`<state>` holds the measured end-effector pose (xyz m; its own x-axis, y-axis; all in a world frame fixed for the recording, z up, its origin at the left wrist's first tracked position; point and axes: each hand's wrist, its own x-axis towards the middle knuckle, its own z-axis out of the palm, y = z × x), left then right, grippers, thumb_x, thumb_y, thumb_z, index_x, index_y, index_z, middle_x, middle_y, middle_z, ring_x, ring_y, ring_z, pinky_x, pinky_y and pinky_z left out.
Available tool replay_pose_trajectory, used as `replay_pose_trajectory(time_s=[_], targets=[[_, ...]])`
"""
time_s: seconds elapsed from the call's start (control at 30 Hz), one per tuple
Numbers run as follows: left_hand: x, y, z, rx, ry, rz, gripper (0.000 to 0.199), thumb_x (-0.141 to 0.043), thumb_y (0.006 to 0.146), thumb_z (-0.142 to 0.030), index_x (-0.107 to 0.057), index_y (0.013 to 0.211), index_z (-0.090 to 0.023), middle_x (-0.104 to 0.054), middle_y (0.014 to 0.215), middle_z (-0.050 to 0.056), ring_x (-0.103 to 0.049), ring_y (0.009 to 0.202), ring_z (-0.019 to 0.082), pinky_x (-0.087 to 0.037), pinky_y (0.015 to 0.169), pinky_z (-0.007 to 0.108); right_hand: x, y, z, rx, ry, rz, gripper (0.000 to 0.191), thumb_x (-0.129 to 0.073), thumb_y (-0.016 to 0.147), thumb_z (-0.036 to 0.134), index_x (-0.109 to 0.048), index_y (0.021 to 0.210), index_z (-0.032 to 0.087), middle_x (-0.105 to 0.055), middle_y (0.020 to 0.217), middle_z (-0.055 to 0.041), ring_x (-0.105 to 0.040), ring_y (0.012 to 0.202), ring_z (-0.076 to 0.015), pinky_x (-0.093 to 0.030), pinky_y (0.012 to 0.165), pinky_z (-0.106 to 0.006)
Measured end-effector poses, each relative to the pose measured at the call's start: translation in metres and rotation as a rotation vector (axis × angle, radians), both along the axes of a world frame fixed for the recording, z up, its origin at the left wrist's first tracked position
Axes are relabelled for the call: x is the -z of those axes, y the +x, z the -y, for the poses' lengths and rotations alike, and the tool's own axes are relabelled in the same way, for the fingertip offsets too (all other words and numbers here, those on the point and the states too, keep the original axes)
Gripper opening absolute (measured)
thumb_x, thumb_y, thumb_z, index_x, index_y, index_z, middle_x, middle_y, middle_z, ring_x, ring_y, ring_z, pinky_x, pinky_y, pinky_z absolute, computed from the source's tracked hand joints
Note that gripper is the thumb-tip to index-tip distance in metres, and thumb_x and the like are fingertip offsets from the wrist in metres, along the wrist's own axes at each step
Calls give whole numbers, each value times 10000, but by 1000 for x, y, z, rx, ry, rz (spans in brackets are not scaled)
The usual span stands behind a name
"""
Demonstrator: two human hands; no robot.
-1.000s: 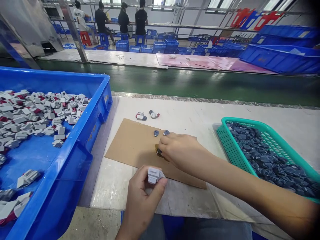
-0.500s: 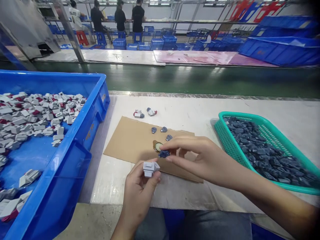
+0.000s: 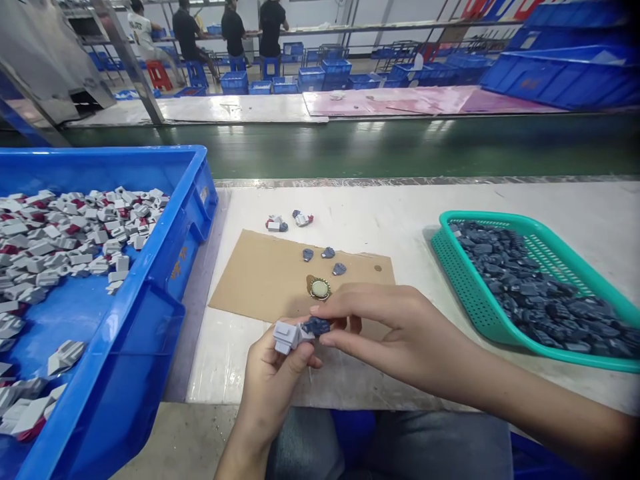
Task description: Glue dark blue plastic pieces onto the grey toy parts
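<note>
At the table's near edge, between the two hands, a grey part (image 3: pixel 286 335) and a dark blue part (image 3: pixel 316 326) meet, touching; left hand (image 3: pixel 273 380) fingers pinched tight on the grey part; right hand (image 3: pixel 387 333) thumb & forefinger clamped on the blue part, pressing it vs. the grey one's right end; just beyond the grip, a round cap (image 3: pixel 319 289) lies on cardboard (image 3: pixel 260 280); further out, 3 loose blue parts (image 3: pixel 325 254) on the cardboard, then 2 joined pcs (image 3: pixel 289 221) on the table (image 3: pixel 400 220); left of the grip, a blue bin (image 3: pixel 165 267) of grey & red parts; right of it, a green basket (image 3: pixel 453 273) full of blue parts; far off, people stand at a bench.
</note>
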<state>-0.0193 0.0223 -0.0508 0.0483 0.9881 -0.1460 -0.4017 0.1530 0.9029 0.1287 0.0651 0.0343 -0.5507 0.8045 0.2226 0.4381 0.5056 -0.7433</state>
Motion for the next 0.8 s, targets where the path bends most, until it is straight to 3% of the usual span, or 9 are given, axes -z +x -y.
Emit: replay_pose_trajectory(time_s=[0.37, 0.57, 0.8], targets=[[-1, -1, 0, 57, 48, -55, 169, -628, 729, -309, -615, 781, -149, -635, 796, 35, -573, 616, 113, -502, 562, 221, -12, 5, -5, -171, 86, 170, 128, -564, 786, 123, -628, 879, 184, -642, 804, 13, -588, 726, -92, -438, 626, -173], [-5, -3, 1, 100, 34, -149, 201, -649, 701, -333, -644, 810, -164, -597, 707, 12, -555, 589, 120, -494, 558, 233, -26, 9, -19, -319, -13, 366, 147, -567, 797, 163, -655, 895, 229, -633, 739, 29, -573, 682, -106, -424, 596, -203], [-5, -4, 2, 131, 43, -121, 182, -635, 717, -344, -637, 768, -168, -547, 676, -1, -529, 584, 107, -485, 550, 217, -21, 8, -30, -418, -159, 269, 181, -574, 795, 156, -664, 934, 232, -649, 786, 29, -581, 673, -93, -444, 606, -175]])
